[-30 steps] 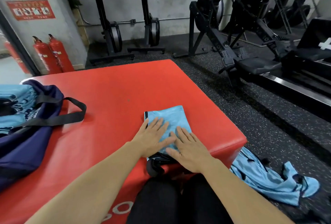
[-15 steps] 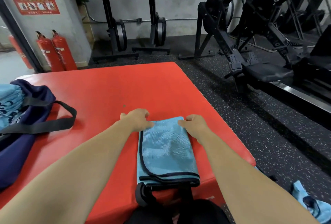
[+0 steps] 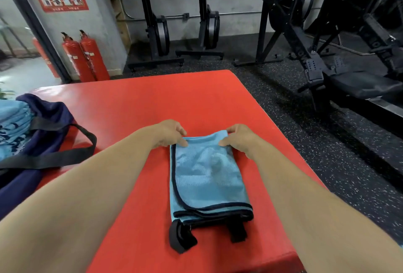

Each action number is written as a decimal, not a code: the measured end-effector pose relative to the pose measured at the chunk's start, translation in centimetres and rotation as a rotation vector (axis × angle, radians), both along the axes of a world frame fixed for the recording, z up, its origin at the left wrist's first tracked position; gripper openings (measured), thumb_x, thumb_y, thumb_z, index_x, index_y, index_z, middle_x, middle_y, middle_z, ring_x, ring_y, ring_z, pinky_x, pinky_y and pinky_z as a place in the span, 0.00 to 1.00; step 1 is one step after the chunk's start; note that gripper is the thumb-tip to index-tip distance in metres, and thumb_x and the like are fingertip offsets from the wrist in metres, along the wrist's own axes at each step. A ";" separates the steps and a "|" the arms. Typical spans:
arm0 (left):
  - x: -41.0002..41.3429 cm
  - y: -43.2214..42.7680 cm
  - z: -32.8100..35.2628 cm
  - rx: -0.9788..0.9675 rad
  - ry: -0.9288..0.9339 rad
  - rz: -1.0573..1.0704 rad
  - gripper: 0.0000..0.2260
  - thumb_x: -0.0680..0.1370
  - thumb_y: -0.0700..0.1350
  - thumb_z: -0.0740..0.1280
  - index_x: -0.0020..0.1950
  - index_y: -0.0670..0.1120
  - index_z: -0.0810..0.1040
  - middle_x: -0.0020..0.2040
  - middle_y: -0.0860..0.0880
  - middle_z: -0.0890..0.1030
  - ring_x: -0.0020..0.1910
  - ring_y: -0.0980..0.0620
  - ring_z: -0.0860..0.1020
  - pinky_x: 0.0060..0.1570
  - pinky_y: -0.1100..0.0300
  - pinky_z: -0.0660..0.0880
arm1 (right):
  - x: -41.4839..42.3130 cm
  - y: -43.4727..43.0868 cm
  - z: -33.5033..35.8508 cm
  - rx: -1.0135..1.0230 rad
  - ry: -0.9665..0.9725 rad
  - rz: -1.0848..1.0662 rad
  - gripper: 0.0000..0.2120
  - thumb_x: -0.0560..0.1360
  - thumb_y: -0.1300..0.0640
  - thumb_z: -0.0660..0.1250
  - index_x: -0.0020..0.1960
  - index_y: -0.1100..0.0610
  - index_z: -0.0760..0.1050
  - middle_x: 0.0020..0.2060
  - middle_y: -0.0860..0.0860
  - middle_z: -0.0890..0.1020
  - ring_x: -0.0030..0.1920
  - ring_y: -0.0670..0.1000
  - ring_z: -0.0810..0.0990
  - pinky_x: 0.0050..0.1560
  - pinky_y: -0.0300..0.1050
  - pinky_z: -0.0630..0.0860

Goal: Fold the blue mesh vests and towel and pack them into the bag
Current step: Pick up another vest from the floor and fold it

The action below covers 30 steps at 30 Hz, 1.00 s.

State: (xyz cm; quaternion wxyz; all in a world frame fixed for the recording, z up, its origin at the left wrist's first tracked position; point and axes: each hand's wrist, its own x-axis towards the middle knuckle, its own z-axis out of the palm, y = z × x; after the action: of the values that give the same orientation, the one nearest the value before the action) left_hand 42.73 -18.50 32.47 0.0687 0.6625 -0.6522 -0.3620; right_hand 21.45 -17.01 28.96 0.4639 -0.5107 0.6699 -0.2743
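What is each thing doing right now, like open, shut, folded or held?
Blue mesh vest: folded, lying on the red mat.
Left hand: pinches the vest's far left corner.
Right hand: pinches the vest's far right corner.
Bag: open, folded blue vests inside.
Fire extinguishers: standing upright.
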 end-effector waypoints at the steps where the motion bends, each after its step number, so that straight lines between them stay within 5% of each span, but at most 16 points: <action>1: 0.2 0.1 0.2 -0.031 0.014 0.001 0.15 0.74 0.39 0.74 0.59 0.45 0.79 0.52 0.48 0.76 0.52 0.51 0.74 0.49 0.61 0.70 | 0.1 0.0 0.1 -0.004 0.001 0.012 0.20 0.68 0.68 0.72 0.59 0.58 0.75 0.50 0.57 0.79 0.50 0.53 0.77 0.50 0.45 0.73; 5: 0.8 1.3 2.2 -0.118 0.114 -0.045 0.13 0.72 0.39 0.75 0.55 0.46 0.83 0.47 0.50 0.80 0.51 0.52 0.77 0.55 0.59 0.71 | -0.3 1.3 2.2 -0.079 -0.002 0.038 0.12 0.67 0.73 0.69 0.44 0.58 0.74 0.37 0.53 0.74 0.41 0.51 0.72 0.40 0.42 0.68; 9: 0.8 5.2 4.7 -0.237 0.170 -0.140 0.08 0.72 0.39 0.75 0.50 0.45 0.84 0.34 0.52 0.76 0.34 0.57 0.73 0.37 0.68 0.70 | -1.1 5.2 4.6 -0.212 0.008 0.060 0.14 0.68 0.74 0.67 0.35 0.56 0.73 0.30 0.51 0.73 0.30 0.47 0.70 0.31 0.40 0.65; 13: 0.6 10.7 3.7 -0.347 0.069 -0.255 0.07 0.69 0.43 0.75 0.40 0.55 0.81 0.33 0.57 0.80 0.33 0.58 0.75 0.42 0.60 0.73 | -1.5 10.2 3.3 -0.390 0.244 0.090 0.14 0.65 0.68 0.69 0.35 0.49 0.74 0.32 0.47 0.78 0.36 0.51 0.74 0.39 0.47 0.72; 17: 0.3 15.7 1.0 -0.556 -0.170 -0.363 0.06 0.72 0.46 0.70 0.46 0.57 0.79 0.40 0.61 0.78 0.46 0.59 0.77 0.58 0.55 0.66 | -1.4 15.5 1.2 -0.520 0.659 0.068 0.11 0.67 0.63 0.68 0.44 0.48 0.78 0.46 0.47 0.81 0.53 0.55 0.73 0.52 0.52 0.70; 20: -0.1 18.1 -1.0 -0.654 -0.250 -0.396 0.07 0.75 0.46 0.68 0.52 0.56 0.79 0.50 0.59 0.80 0.55 0.58 0.76 0.59 0.55 0.58 | -0.9 17.9 0.3 -0.553 0.831 0.059 0.14 0.70 0.62 0.66 0.53 0.50 0.78 0.52 0.49 0.80 0.59 0.55 0.71 0.54 0.51 0.68; 25: -0.4 19.0 -1.2 -0.548 -0.422 -0.443 0.13 0.74 0.53 0.63 0.57 0.57 0.79 0.58 0.59 0.80 0.61 0.58 0.76 0.61 0.56 0.62 | -0.3 19.6 1.1 -0.507 0.910 0.102 0.17 0.72 0.61 0.63 0.59 0.50 0.77 0.58 0.49 0.78 0.64 0.54 0.67 0.56 0.48 0.63; 28: -1.5 18.6 0.2 -0.461 -0.219 -0.302 0.14 0.70 0.55 0.61 0.51 0.58 0.81 0.52 0.57 0.82 0.56 0.52 0.79 0.61 0.53 0.71 | 1.4 19.3 2.3 -0.605 0.837 0.135 0.16 0.76 0.57 0.61 0.63 0.52 0.76 0.63 0.51 0.77 0.66 0.55 0.68 0.62 0.50 0.64; 30: -2.5 17.5 0.2 -0.539 -0.176 -0.215 0.13 0.74 0.54 0.60 0.56 0.56 0.79 0.58 0.52 0.81 0.62 0.47 0.76 0.63 0.51 0.71 | 2.6 19.2 1.7 -0.565 0.833 0.251 0.18 0.80 0.54 0.57 0.68 0.55 0.71 0.68 0.54 0.72 0.71 0.55 0.64 0.68 0.50 0.60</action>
State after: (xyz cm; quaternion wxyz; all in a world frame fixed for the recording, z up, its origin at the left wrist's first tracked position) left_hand 40.20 -1.03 32.62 0.1465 0.5764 -0.7946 -0.1221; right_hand 24.06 2.15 30.71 0.0311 -0.7585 0.6310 -0.1601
